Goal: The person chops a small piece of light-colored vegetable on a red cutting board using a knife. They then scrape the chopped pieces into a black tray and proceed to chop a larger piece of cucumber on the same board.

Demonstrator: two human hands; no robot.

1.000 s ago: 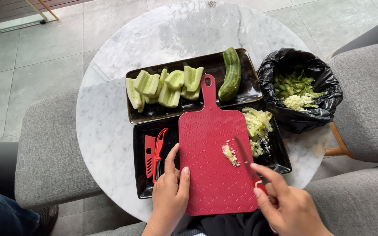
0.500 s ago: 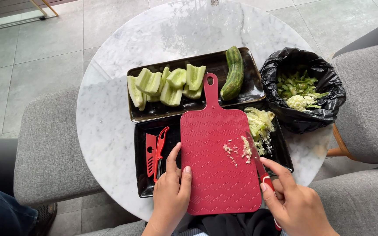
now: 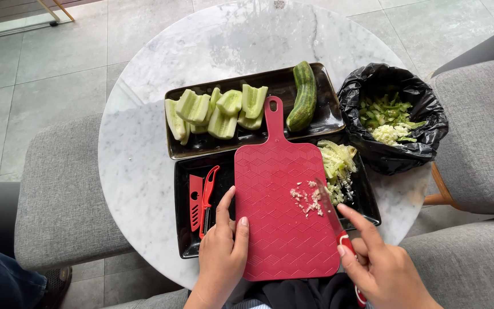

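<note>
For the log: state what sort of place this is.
Probably a home sitting or dining corner used for food prep, not a proper kitchen: a round marble table on a tiled floor, grey cushioned seats around it, and a red cutting board with cucumber pieces.

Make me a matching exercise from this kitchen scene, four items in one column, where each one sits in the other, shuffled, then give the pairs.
Column one:
1. whole dark green cucumber
2. small pale chopped bits
3. red peeler
4. green peel scraps

Column two:
A. in the black-lined bin
B. on the red plastic cutting board
C. in the far dark rectangular tray
D. in the near black tray, left of the board

Pairs: 1-C, 2-B, 3-D, 4-A
</note>
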